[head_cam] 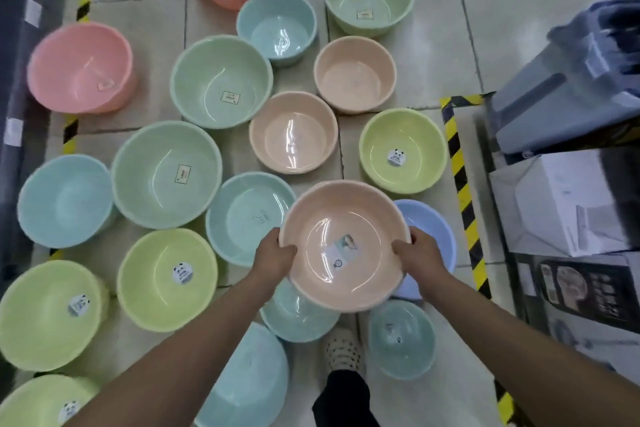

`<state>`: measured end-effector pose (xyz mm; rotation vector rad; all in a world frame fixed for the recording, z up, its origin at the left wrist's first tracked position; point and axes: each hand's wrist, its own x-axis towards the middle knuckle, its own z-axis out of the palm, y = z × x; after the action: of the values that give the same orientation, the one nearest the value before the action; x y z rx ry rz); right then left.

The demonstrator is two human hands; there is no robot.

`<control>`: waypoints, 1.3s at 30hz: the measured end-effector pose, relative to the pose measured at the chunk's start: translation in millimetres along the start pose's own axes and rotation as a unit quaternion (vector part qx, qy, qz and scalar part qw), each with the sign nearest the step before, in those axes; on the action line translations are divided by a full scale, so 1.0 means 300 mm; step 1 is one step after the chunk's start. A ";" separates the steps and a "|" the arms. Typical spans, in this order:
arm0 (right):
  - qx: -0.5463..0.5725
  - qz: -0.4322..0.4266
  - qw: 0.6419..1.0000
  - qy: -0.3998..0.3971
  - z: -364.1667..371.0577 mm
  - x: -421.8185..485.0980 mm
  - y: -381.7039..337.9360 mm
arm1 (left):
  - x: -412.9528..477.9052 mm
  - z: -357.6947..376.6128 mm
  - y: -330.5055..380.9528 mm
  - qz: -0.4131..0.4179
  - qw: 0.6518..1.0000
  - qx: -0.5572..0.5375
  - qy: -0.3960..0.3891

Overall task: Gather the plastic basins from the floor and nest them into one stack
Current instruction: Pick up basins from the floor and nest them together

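Note:
I hold a peach basin (341, 218) with a sticker inside it above the floor. My left hand (275, 253) grips its left rim and my right hand (419, 251) grips its right rim. Under it on the tiles lie a blue basin (431, 225) and a teal basin (298, 319), both partly hidden. Two more peach basins (293, 132) (355, 74) sit just beyond. Several green, teal, yellow-green and pink basins lie spread over the floor, among them a yellow-green one (403, 151) and a teal one (247, 215).
Black-and-yellow hazard tape (462, 184) runs along the right, with stacked grey bins (568, 80) and white boxes (568, 204) behind it. A dark shelf (20, 80) edges the left. My shoe (344, 350) stands between basins near the bottom.

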<state>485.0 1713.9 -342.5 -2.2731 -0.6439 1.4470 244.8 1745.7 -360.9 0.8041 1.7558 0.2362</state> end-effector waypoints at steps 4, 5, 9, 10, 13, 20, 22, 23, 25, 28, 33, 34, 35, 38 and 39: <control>-0.058 -0.032 0.998 0.008 0.097 0.418 0.068 | 0.385 0.185 -0.110 0.014 0.999 -0.007 0.032; -0.069 -0.044 0.997 0.014 0.122 0.516 0.090 | 0.481 0.229 -0.140 0.020 0.999 -0.010 0.039; -0.108 -0.087 0.990 0.040 0.225 0.839 0.187 | 0.793 0.395 -0.261 0.015 0.996 -0.069 0.061; -0.111 -0.090 0.989 0.040 0.248 0.898 0.215 | 0.840 0.431 -0.289 0.013 0.994 -0.087 0.070; -0.124 -0.067 0.990 0.031 0.305 1.019 0.297 | 0.945 0.502 -0.343 0.019 0.991 -0.088 0.096; -0.199 -0.084 0.976 0.006 0.405 1.089 0.396 | 0.998 0.472 -0.419 0.073 0.989 -0.010 0.124; -0.244 -0.085 0.966 -0.003 0.435 1.095 0.401 | 1.018 0.443 -0.444 0.058 0.992 -0.004 0.115; -0.270 -0.083 0.959 -0.005 0.451 1.096 0.399 | 1.022 0.435 -0.457 0.044 0.993 -0.018 0.108; -0.305 -0.063 0.950 -0.001 0.478 1.097 0.387 | 1.016 0.436 -0.473 0.019 0.993 -0.052 0.101; -0.300 -0.017 0.954 0.017 0.516 1.103 0.386 | 1.008 0.441 -0.498 0.008 0.993 -0.074 0.091; -0.188 -0.004 0.982 0.013 0.548 1.110 0.428 | 1.027 0.426 -0.526 -0.046 0.992 -0.110 0.032; -0.169 -0.008 0.985 0.020 0.541 1.095 0.424 | 1.024 0.419 -0.527 -0.053 0.991 -0.119 0.031; -0.150 -0.011 0.988 0.032 0.533 1.075 0.414 | 1.019 0.409 -0.525 -0.054 0.990 -0.126 0.037; -0.127 -0.026 0.988 0.084 0.494 0.998 0.386 | 0.979 0.386 -0.498 -0.032 0.985 -0.152 0.073; -0.124 -0.036 0.987 0.093 0.477 0.965 0.375 | 0.949 0.382 -0.480 -0.021 0.983 -0.167 0.077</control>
<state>481.3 1791.4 -675.5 -2.5062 -0.8781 1.1597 254.1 1788.4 -697.0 0.5162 1.8098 0.5616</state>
